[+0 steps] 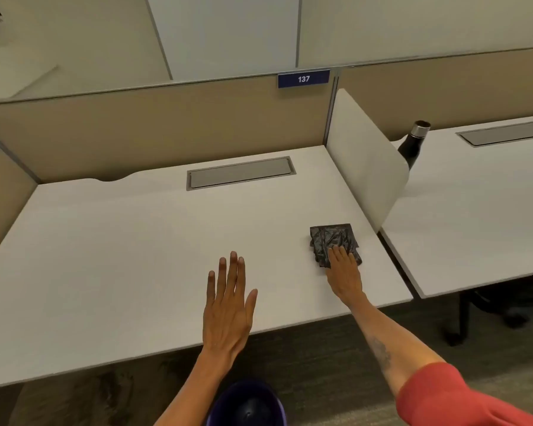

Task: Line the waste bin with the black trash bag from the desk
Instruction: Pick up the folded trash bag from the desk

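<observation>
Lying folded on the white surface (136, 241), the black trash bag (333, 239) is touched by the right hand (345, 273), its fingers (336, 253) laid flat, while the left hand (230, 305) is held flat with fingers spread

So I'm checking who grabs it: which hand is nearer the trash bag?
Right. The right hand rests on the trash bag; the left hand is apart, open.

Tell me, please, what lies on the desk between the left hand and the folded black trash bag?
Nothing: in the head view, only bare white desk lies between the left hand and the black trash bag, which the right hand touches.
</observation>
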`<state>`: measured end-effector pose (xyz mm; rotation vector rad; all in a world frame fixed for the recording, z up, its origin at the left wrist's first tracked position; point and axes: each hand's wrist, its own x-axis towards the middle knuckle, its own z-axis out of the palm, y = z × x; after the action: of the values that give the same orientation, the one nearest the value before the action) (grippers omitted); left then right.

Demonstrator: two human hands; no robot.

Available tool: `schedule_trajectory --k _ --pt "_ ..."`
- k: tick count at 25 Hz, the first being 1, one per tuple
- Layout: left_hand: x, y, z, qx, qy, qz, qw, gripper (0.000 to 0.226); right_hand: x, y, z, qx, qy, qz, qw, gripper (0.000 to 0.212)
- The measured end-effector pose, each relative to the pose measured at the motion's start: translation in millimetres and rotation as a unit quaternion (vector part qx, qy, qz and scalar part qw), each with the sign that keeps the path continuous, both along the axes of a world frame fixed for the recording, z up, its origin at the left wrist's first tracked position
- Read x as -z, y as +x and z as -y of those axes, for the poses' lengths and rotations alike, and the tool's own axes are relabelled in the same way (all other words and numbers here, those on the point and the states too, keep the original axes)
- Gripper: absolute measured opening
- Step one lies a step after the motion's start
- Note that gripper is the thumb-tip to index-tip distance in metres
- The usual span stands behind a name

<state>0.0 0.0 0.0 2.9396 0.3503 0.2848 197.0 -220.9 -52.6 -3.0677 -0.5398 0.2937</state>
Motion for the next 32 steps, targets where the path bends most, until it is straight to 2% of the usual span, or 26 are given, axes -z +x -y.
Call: schedule_trajectory --k 10,15,19,21,27,32 --pt "22 1 -17 -0.037 0.009 -0.02 0.999 0.067 23 28 -21 0.002 -0.077 0.009 0.997 0.06" --pt "23 -2 -18 -0.04 -0.002 -0.025 0.999 0.066 25 26 -25 0.016 -0.092 0.015 0.995 0.042" --pt "22 -7 -17 -0.039 -0.008 -0.029 0.999 0.066 20 23 -24 0.041 -0.087 0.034 0.995 0.038" --pt "22 -10 -16 -0.039 -0.015 -0.028 0.999 0.066 16 21 -24 0.06 -0.056 0.04 0.996 0.036" --pt "18 -18 -15 -0.034 -0.022 -0.02 0.999 0.066 -4 16 -17 0.141 0.153 0.052 0.977 0.029" --pt "5 -30 -11 -0.025 -0.02 -0.003 0.999 0.068 -34 2 -6 0.178 0.234 0.069 0.953 0.026"
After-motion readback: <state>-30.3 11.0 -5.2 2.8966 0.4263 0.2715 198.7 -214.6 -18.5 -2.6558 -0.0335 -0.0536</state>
